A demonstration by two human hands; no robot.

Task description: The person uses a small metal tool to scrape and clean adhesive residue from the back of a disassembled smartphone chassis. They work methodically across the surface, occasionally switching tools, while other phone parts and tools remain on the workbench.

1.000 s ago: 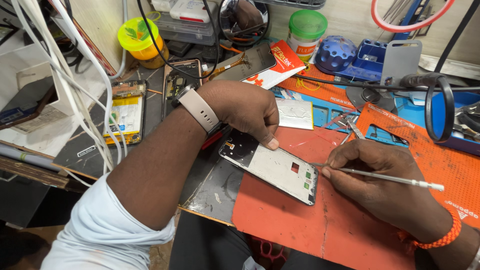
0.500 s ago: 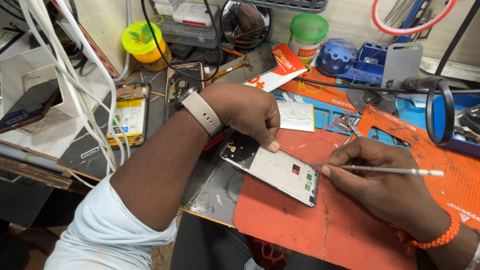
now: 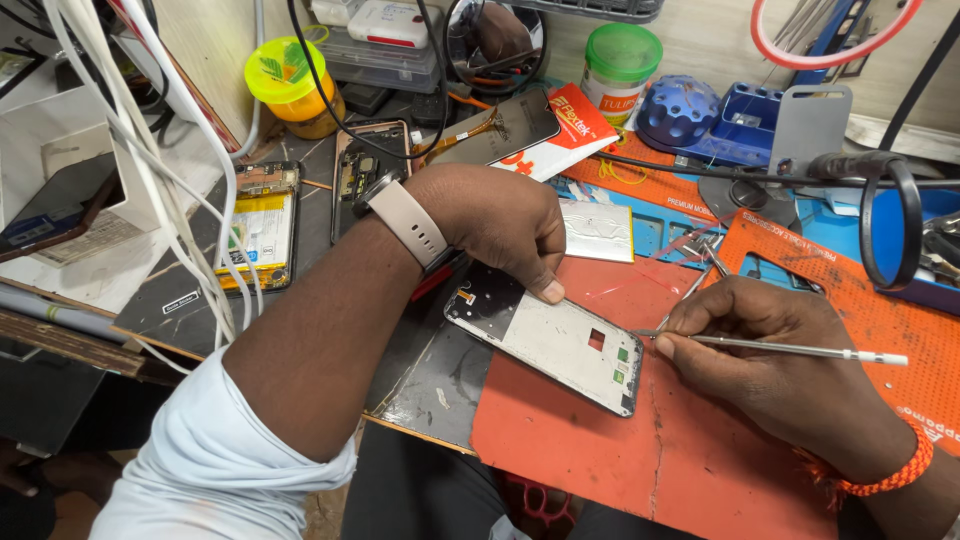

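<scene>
The phone frame (image 3: 548,349) is a flat rectangular panel, pale grey across its middle with a dark rim, a small red patch and two green ones near its lower right end, and a black strip with a tiny orange part at its upper left end. It lies slantwise on the table, half on the red mat (image 3: 650,450) and half on a dark plate (image 3: 435,385) to the frame's left.

The left hand (image 3: 500,225) presses down on the frame's upper edge, fingers curled, thumb tip flat on the rim (a pale strap sits on that wrist). The right hand (image 3: 760,355), just right of the frame, pinches one thin metal tool (image 3: 780,346) with a white end; the tool's tip meets the frame's right edge. An orange band circles that wrist.

Above the frame stand two round containers: a yellow tub (image 3: 290,88) with a green-yellow lid and a white jar (image 3: 620,65) with a green lid; what either holds cannot be seen. A blue tray (image 3: 745,110) near the jar holds small parts too small to tell.

Left of the frame lie two opened phones: one showing a yellow battery (image 3: 260,232), one a dark shell (image 3: 362,170). White cables (image 3: 150,170) hang beyond them. One silver sheet (image 3: 598,230) lies just above the frame.
</scene>
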